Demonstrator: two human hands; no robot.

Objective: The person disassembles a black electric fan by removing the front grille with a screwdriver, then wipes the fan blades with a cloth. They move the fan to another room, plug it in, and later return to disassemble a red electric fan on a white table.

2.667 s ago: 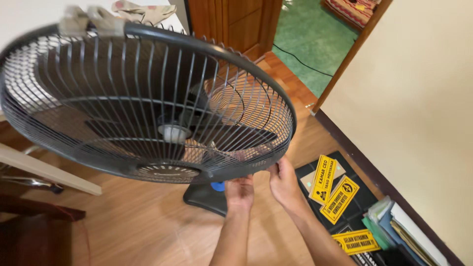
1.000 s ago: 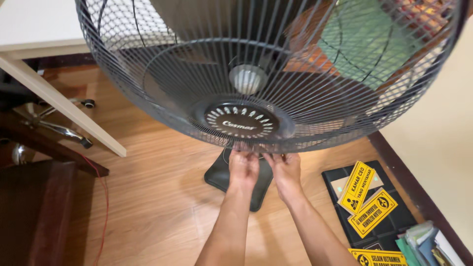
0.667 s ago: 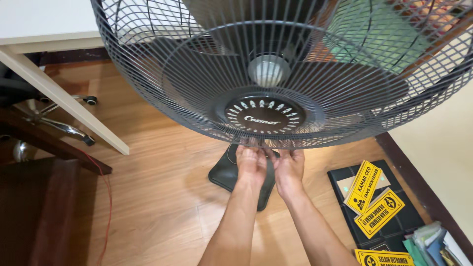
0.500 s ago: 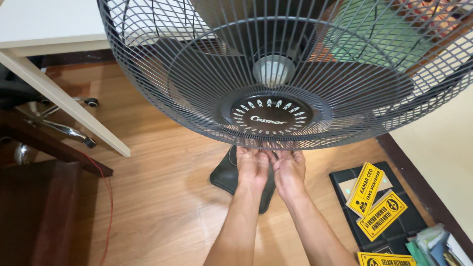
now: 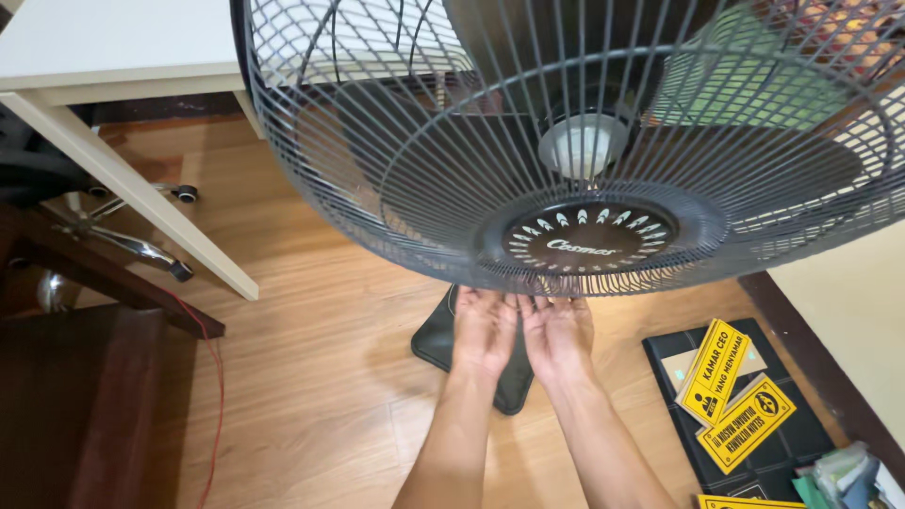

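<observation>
A large dark grey wire fan guard (image 5: 396, 198) fills the upper view, with a round dark centre cap (image 5: 594, 240) and a white hub (image 5: 583, 146) behind it. Dark blades show through the wires. My left hand (image 5: 484, 332) and my right hand (image 5: 558, 336) are side by side under the guard. Their fingers reach up to its lowest rim and their tips are hidden at that edge. The fan's black base (image 5: 436, 337) stands on the wooden floor just behind my hands.
A white table (image 5: 113, 47) with a slanted leg (image 5: 141, 203) stands at the left, over a chair's wheeled base (image 5: 123, 236). A red cable (image 5: 215, 377) runs along dark wooden furniture (image 5: 75, 405). Yellow-and-black signs (image 5: 735, 391) lie on a black mat by the right wall's skirting (image 5: 820, 358).
The fan guard has come closer and now fills more of the view, its centre cap shifted right. Both hands have stayed together at the guard's bottom rim.
</observation>
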